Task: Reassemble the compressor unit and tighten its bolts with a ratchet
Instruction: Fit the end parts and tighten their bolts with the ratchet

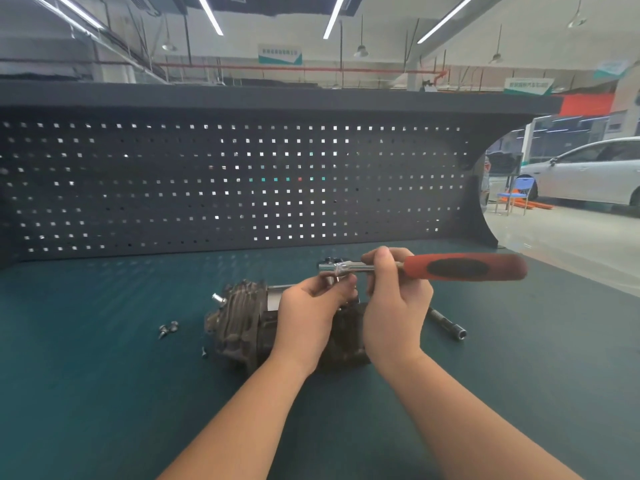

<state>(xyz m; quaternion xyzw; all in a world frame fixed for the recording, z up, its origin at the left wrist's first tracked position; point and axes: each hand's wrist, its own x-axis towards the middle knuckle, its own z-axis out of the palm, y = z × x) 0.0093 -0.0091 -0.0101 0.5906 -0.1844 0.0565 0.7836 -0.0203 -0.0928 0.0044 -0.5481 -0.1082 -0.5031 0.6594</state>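
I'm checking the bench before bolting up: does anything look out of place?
Loose bolts lie scattered on the mat left of the compressor, and an extension bar lies loose to its right. Nothing looks spilled or broken.

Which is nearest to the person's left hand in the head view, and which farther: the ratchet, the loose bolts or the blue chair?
1. Ratchet, pinched at its head by the left hand.
2. Loose bolts, on the mat to its left.
3. Blue chair, far right, beyond the bench.

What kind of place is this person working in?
Most likely a car repair workshop or training garage. A workbench with a pegboard back holds a compressor and a ratchet, and a white car is parked on the open floor behind.
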